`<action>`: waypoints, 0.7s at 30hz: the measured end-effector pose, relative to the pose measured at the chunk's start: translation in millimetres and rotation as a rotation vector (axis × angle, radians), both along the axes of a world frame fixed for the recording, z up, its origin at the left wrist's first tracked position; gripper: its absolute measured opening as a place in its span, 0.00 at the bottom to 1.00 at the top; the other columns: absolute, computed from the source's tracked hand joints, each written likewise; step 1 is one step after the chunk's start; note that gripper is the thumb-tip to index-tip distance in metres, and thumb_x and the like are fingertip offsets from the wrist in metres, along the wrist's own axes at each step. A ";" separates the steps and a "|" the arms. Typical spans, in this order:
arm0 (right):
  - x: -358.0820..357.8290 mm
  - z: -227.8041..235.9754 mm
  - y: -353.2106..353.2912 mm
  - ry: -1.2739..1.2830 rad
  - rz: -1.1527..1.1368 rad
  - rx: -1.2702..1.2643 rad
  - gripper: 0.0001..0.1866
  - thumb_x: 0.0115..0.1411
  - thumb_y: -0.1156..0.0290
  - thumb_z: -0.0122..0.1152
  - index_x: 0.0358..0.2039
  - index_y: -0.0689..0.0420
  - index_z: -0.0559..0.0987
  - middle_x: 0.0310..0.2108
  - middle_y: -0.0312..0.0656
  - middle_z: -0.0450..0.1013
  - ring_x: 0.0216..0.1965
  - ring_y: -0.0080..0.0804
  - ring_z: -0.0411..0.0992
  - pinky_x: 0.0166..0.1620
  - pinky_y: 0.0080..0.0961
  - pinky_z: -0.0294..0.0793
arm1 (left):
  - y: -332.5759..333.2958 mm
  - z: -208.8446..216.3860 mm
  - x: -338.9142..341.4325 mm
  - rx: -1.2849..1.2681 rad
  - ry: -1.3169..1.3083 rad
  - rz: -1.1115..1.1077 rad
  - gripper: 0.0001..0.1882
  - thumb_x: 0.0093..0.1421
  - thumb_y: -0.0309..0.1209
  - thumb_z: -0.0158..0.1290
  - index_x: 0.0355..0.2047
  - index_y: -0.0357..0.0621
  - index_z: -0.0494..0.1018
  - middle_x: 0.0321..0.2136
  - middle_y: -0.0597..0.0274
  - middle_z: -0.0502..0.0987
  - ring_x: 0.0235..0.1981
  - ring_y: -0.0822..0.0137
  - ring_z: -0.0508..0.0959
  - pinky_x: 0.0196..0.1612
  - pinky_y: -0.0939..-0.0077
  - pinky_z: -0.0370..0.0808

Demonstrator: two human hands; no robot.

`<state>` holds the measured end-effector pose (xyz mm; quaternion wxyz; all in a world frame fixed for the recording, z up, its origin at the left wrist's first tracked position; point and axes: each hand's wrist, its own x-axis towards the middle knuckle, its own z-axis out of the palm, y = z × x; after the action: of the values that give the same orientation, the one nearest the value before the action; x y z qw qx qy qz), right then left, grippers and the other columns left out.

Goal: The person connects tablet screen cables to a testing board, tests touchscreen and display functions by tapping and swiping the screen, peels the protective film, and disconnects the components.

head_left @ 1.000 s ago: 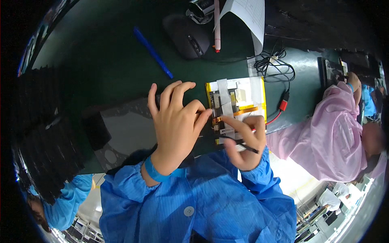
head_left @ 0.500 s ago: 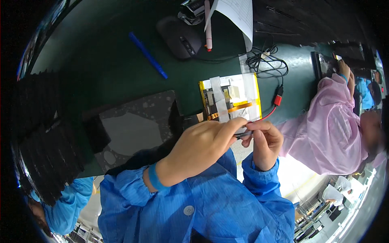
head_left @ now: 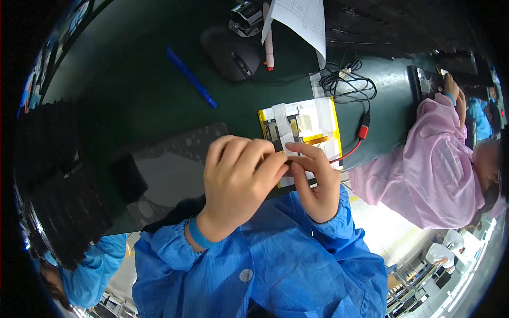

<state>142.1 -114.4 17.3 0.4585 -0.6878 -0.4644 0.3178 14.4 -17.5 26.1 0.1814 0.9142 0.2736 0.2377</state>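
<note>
My left hand (head_left: 236, 183), with a blue wristband, and my right hand (head_left: 318, 185) meet fingertip to fingertip in front of me. Thumb and finger of each are pinched on a small dark piece that the fingers mostly hide. They hover over the near edge of a flat white and yellow battery pack with a circuit board (head_left: 326, 114) held by pale tape strips. An orange flex cable (head_left: 316, 140) crosses it, and a red lead (head_left: 347, 153) runs under my right fingers. Left of the hands lies a dark flat glass panel (head_left: 180, 169) with bubble-like spots.
A coiled black cable (head_left: 344, 79) joins the red connector (head_left: 363, 131). Farther back are a black mouse (head_left: 233, 58), a blue pen (head_left: 192, 78), a pink pen (head_left: 269, 47) and a curled paper sheet (head_left: 299, 24). A co-worker in pink (head_left: 419, 159) sits at right, another in blue at lower left.
Both hands have shifted left and closer to the board's near edge. My left fingers have spread upward and turned. The dark piece, earlier plainer between the fingers, is now mostly covered.
</note>
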 end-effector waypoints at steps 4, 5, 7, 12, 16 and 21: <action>6.1 -10.8 0.3 -0.151 -0.101 -0.015 0.16 0.56 0.85 0.52 0.46 0.60 0.73 0.30 0.47 0.77 0.30 0.35 0.78 0.32 0.24 0.75 | 5.2 -4.9 -0.1 0.058 0.097 0.034 0.09 0.42 0.30 0.64 0.22 0.46 0.74 0.37 0.66 0.73 0.39 0.66 0.73 0.54 0.58 0.64; 8.5 -13.0 -1.5 -0.151 -0.102 -0.017 0.16 0.56 0.85 0.52 0.46 0.60 0.73 0.30 0.47 0.77 0.30 0.35 0.78 0.32 0.24 0.75 | 5.9 -6.6 0.4 0.056 0.097 0.033 0.09 0.42 0.30 0.64 0.22 0.46 0.74 0.37 0.66 0.73 0.39 0.66 0.73 0.54 0.58 0.64; 12.3 -16.0 -5.7 -0.175 -0.148 -0.048 0.13 0.57 0.85 0.52 0.43 0.60 0.75 0.30 0.47 0.77 0.30 0.34 0.78 0.33 0.23 0.75 | 7.1 -8.3 0.9 0.033 0.130 0.001 0.09 0.42 0.30 0.64 0.21 0.45 0.74 0.38 0.65 0.73 0.41 0.66 0.73 0.57 0.55 0.62; 11.1 -19.7 -9.2 -0.212 -0.125 -0.042 0.12 0.54 0.85 0.55 0.39 0.60 0.77 0.29 0.46 0.74 0.29 0.39 0.75 0.32 0.27 0.73 | 7.2 -11.2 0.2 0.029 0.153 0.002 0.09 0.42 0.30 0.64 0.20 0.45 0.74 0.39 0.64 0.73 0.43 0.66 0.73 0.59 0.53 0.60; 7.8 -21.5 -9.8 -0.229 -0.119 -0.025 0.12 0.51 0.85 0.57 0.37 0.60 0.77 0.30 0.45 0.73 0.30 0.41 0.73 0.33 0.28 0.72 | 6.0 -12.2 -0.9 0.037 0.174 -0.007 0.09 0.42 0.30 0.64 0.20 0.44 0.73 0.40 0.63 0.74 0.44 0.65 0.73 0.60 0.53 0.59; 7.4 -23.5 -9.0 -0.248 -0.096 -0.007 0.14 0.48 0.85 0.58 0.36 0.59 0.78 0.32 0.45 0.73 0.32 0.41 0.73 0.34 0.29 0.73 | 5.6 -13.2 0.2 0.041 0.185 -0.014 0.09 0.42 0.30 0.64 0.21 0.44 0.73 0.40 0.63 0.74 0.44 0.65 0.73 0.60 0.52 0.59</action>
<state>149.5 -123.3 -6.1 0.4098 -0.7450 -0.4828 0.2096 14.6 -11.9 13.0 0.1384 0.9376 0.2782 0.1565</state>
